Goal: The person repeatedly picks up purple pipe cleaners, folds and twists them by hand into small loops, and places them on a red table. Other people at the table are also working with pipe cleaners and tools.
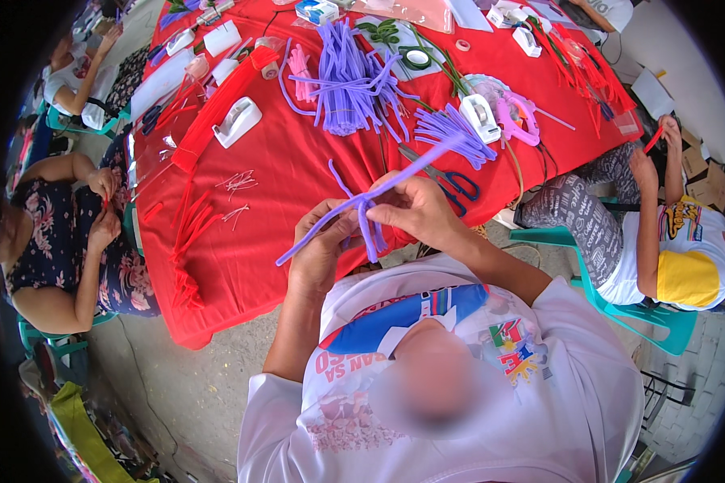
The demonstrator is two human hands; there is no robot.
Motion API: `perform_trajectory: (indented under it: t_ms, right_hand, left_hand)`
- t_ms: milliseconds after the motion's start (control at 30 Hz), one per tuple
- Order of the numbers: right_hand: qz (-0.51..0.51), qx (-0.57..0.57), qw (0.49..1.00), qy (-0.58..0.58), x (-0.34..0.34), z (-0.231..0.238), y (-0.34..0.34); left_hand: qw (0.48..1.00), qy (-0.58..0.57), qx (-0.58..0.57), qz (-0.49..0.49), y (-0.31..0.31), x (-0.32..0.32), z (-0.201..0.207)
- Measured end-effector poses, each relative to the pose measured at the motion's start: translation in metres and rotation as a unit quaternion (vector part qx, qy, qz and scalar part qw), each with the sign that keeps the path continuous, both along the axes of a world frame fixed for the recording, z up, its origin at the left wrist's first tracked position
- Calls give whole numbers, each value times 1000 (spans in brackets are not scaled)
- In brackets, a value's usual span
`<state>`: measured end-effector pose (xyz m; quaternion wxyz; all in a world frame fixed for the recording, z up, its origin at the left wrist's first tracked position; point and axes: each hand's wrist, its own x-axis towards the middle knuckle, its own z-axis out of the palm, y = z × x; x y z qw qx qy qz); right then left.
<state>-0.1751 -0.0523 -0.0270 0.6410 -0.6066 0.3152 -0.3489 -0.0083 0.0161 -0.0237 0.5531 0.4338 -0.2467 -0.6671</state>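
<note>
Between my hands, over the near edge of the red-covered table, are crossed purple pipe cleaners (361, 198) with ends sticking out several ways. One long end reaches up and to the right. My left hand (318, 241) grips them from below on the left, its fingertips partly hidden behind the stems. My right hand (415, 211) pinches them close to the crossing with thumb and fingers. Just beyond my right hand lie blue-handled scissors (457, 191) and a cut bunch of purple pipe cleaners (454, 135).
A large purple pipe cleaner bundle (342, 113), white tape dispensers (238, 122), a pink glue gun (517, 118) and red pipe cleaners (189, 233) lie on the red tablecloth (274, 274). Seated people work at left and right, one on a green chair (660, 322).
</note>
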Motion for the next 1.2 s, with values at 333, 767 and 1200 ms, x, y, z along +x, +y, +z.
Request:
perform_trajectory:
  t_ms: [333,767,1200]
  right_hand:
    - [5,-186,962,199,1,15,-6]
    - [99,38,983,151,2,-1,-17]
    - [-77,-133,978,139,-1,-22,-8]
  left_hand:
    - [984,-164,-68,15,2,-10,2]
    - [992,-128,-1,-19,0,3,-6]
    - [977,-207,-50,34,-11,-21,-38]
